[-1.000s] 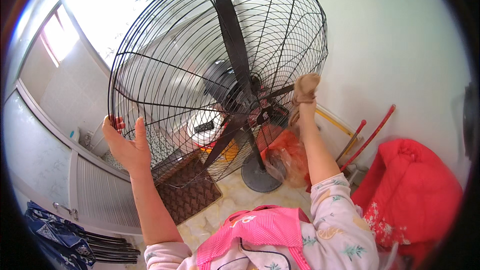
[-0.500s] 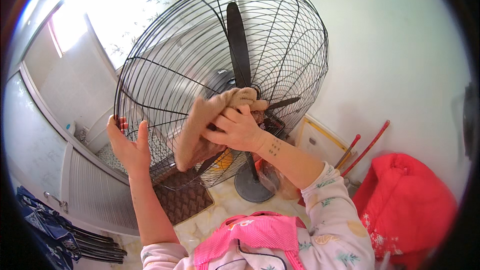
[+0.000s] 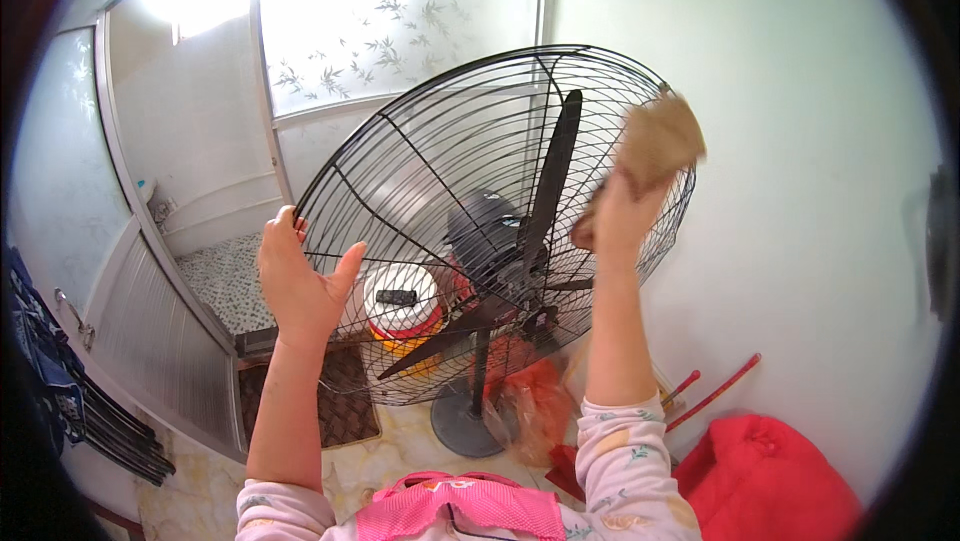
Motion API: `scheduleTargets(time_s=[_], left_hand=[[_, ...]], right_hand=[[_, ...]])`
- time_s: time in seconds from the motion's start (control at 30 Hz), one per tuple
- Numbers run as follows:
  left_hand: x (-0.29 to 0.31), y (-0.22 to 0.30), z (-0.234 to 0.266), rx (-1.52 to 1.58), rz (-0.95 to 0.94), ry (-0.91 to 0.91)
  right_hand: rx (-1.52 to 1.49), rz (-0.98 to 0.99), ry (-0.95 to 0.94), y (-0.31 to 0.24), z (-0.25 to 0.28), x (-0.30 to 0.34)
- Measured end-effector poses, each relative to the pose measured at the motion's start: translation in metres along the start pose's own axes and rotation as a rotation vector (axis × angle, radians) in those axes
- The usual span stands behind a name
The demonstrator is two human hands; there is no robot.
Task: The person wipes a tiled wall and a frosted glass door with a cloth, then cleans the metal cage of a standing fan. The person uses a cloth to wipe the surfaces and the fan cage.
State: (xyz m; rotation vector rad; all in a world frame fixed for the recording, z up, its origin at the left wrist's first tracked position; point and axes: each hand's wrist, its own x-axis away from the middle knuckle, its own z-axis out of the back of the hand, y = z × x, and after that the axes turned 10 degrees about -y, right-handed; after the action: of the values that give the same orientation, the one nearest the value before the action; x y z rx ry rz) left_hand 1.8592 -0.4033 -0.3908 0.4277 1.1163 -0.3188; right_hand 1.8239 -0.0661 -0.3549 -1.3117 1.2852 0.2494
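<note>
the left grip (image 3: 300,286), thumb spread, is hooking the rim (image 3: 340,153) of a round, black, wire-caged fan (image 3: 490,226); the right grip (image 3: 628,216) is pinching a soft-looking tan cloth (image 3: 660,139) at the fan's right side. the fan is seeming stiff and heavy, its rim probably offering the firmest hold.

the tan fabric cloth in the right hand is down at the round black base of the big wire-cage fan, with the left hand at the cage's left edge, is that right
Not quite: in the head view, the tan fabric cloth in the right hand is at the upper right rim of the black wire fan cage, well above the round black base.
</note>
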Motion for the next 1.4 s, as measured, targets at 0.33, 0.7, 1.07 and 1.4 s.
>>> scheduleTargets(time_s=[0.33, 0.7, 1.07, 1.4], left_hand=[[0.003, -0.015, 0.009, 0.157, -0.032, -0.047], [-0.001, -0.003, 0.005, 0.012, 0.005, -0.007], [-0.001, -0.003, 0.012, 0.019, 0.049, -0.040], [0.005, -0.012, 0.016, 0.327, 0.073, -0.162]], right_hand=[[0.596, 1.034, -0.691, -0.096, -0.111, 0.065], [0.361, -0.184, 0.006, 0.037, 0.078, -0.092], [0.668, 0.891, -0.561, -0.072, -0.059, 0.009], [0.598, 1.174, -0.789, -0.089, -0.087, 0.055]])
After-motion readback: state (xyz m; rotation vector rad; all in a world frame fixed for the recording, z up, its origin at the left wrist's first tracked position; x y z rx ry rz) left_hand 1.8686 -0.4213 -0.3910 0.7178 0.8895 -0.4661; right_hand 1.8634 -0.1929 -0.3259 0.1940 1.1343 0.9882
